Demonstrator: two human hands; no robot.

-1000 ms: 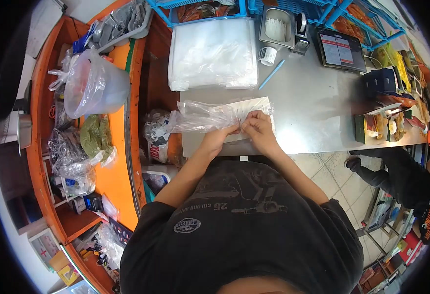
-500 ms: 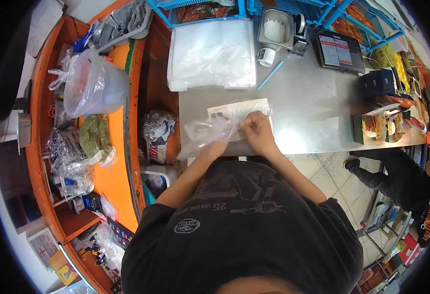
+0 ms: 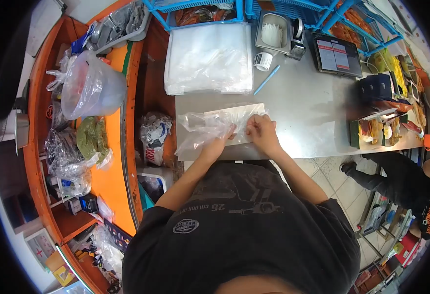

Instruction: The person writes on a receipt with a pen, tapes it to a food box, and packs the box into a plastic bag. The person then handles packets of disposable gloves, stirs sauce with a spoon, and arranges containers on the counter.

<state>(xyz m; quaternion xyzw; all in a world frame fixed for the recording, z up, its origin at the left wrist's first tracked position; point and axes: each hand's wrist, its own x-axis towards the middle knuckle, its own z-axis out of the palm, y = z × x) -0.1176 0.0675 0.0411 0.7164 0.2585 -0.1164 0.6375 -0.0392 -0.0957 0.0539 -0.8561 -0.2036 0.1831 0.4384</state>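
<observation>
A crumpled clear plastic bag point(image 3: 195, 128) lies over the near edge of the steel table and partly covers a pale printed sheet point(image 3: 247, 110). My left hand point(image 3: 216, 146) is closed on the bag's film at its lower right side. Just to the right, my right hand point(image 3: 264, 132) pinches with bent fingers at the film's edge, over the right part of the sheet. The exact pinch point is hidden by the fingers. Much of the sheet's print is blurred by the film above it.
Beyond my hands is a stack of clear bags point(image 3: 209, 59). Right of it are a blue pen point(image 3: 267, 80), a label roll point(image 3: 263, 61), a metal container point(image 3: 273, 32) and a tablet point(image 3: 338, 55). Open boxes point(image 3: 371, 133) stand at right, near another person's dark-clothed leg point(image 3: 371, 177).
The plastic bag has spread up and leftward, covering more of the sheet's left side. My left hand stays on it; my right hand's fingers have shifted slightly. The whole view has moved a little.
</observation>
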